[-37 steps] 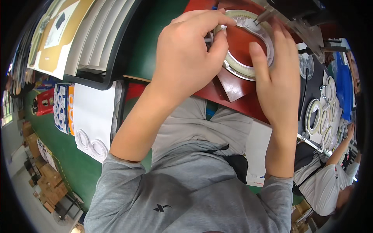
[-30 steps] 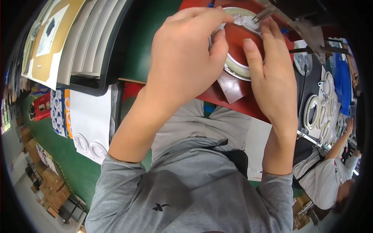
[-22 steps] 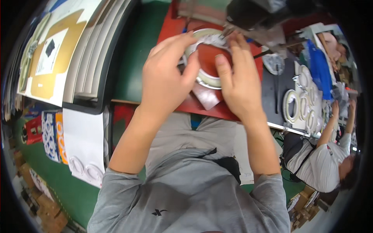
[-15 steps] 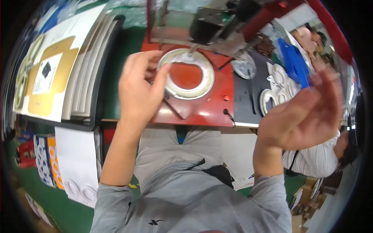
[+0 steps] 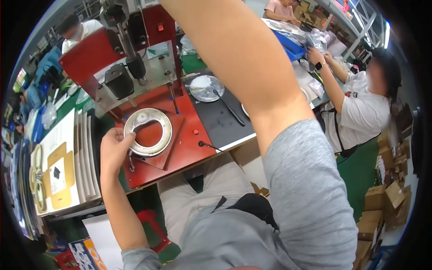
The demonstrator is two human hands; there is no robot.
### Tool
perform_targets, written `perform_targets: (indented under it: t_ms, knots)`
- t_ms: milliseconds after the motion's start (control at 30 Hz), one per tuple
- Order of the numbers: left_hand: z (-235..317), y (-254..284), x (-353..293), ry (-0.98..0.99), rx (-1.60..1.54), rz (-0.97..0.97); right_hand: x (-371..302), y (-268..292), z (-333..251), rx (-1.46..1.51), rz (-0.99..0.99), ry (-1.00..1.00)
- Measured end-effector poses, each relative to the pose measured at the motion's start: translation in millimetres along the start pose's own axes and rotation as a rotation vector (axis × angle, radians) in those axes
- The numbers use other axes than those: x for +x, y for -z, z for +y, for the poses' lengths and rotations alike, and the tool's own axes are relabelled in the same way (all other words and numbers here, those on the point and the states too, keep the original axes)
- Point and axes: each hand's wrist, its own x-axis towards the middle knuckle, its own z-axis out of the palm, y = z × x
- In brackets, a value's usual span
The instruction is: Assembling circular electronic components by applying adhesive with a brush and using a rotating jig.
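Note:
A white and cream ring-shaped part (image 5: 167, 136) lies on the red base plate (image 5: 189, 146) of a bench press. At its left edge my left hand (image 5: 113, 146) grips the rim, thumb on top and fingers curled by the side. Over the ring hang the press's black block (image 5: 119, 80) and metal shaft (image 5: 133, 60), beside a clear plate. My right forearm (image 5: 252, 58) reaches up and forward past the press's right side. It leaves the view at the top edge, so my right hand is out of sight.
On the dark mat (image 5: 216, 121) sit a clear round dish (image 5: 201, 85) and a thin black tool (image 5: 231, 110). Stacked boards (image 5: 83, 153) stand to the left. A co-worker in white (image 5: 360, 99) handles a clear bag at the right; cartons (image 5: 375, 202) are behind.
My right hand has gone from the right side up and out of view. My left hand has closed on the ring's edge. The whole view has swung to the right.

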Motion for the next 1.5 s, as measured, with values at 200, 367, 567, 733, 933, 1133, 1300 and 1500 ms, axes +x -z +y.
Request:
perform_targets:
  t_ms: [200,367,567,733,933,1133,1300,1500]
  knots:
    - [7.5,7.7,-53.8,0.068,-0.665,-0.240,-41.0,33.4,4.5,-0.378,-0.156,-0.313]
    - [-7.2,-2.7,-114.6,-0.065,-0.799,-0.220,-206.9,28.7,-40.8,-0.709,0.184,0.259]
    - [17.4,-77.9,-133.5,-0.122,-0.885,-0.165,-428.1,19.3,-58.1,0.137,-0.111,-0.842]
    - [60.3,-139.9,-123.5,-0.055,-0.911,-0.316,-466.9,41.5,-65.3,0.418,0.301,-1.013]
    - [69.2,-188.6,-116.7,-0.164,-0.715,-0.622,-460.0,164.3,-9.6,0.491,0.653,-0.912]
    - [22.4,-220.7,-161.1,-0.039,-0.542,-0.719,-423.3,206.3,96.6,0.872,0.944,-0.987]
    - [4.2,-216.1,-175.0,0.016,-0.437,-0.723,-397.3,189.3,170.2,1.040,1.129,-0.933]
    - [-14.0,-208.3,-186.9,0.044,-0.499,-0.656,-397.8,187.9,177.4,0.867,1.294,-0.886]
